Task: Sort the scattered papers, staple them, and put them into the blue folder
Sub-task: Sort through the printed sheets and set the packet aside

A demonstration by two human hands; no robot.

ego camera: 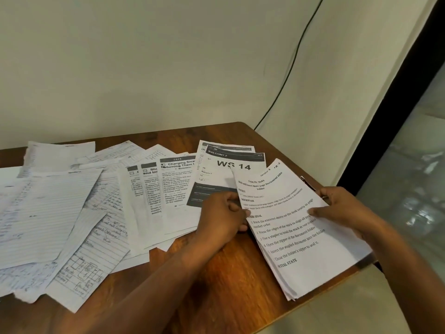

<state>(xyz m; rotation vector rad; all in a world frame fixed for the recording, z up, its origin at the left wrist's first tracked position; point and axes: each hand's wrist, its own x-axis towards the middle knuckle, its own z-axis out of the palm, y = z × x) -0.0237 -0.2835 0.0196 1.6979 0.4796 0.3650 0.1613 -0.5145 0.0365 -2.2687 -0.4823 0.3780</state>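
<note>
Wooden table strewn with loose papers; left hand and right hand grasp a gathered stack by its edges.

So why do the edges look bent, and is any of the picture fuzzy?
Head view: the wide lens bows the wall corner and table edge. Print on the held stack reads fairly sharp, the handwritten sheets at left smear, both hands, left hand and right hand, look soft, lighting dim and even.

Bare wood table lies open near the middle, between the scattered papers covering the left and the held stack at right. The wall closes the far side.
</note>
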